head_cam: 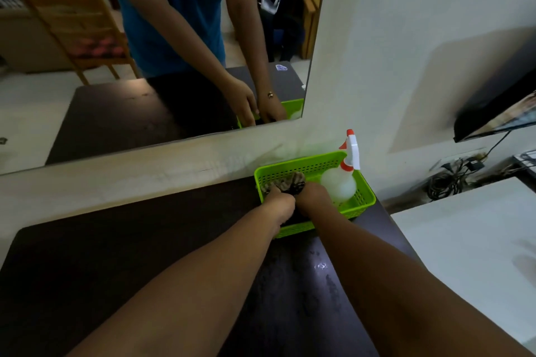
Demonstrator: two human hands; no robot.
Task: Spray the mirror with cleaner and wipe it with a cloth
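Both hands, left hand [280,201] and right hand [313,197], clutch bunched cloth [285,182] inside green basket [362,200]; fingertips hidden. Spray bottle [339,184] just beside. Mirror [145,52] cropped.

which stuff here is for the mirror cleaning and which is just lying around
For the job:
mirror
spray bottle
cloth, both hands on it
green basket holding bottle and cloth
left hand
right hand

Just lying about:
dark table
tangled cables
screen on the wall
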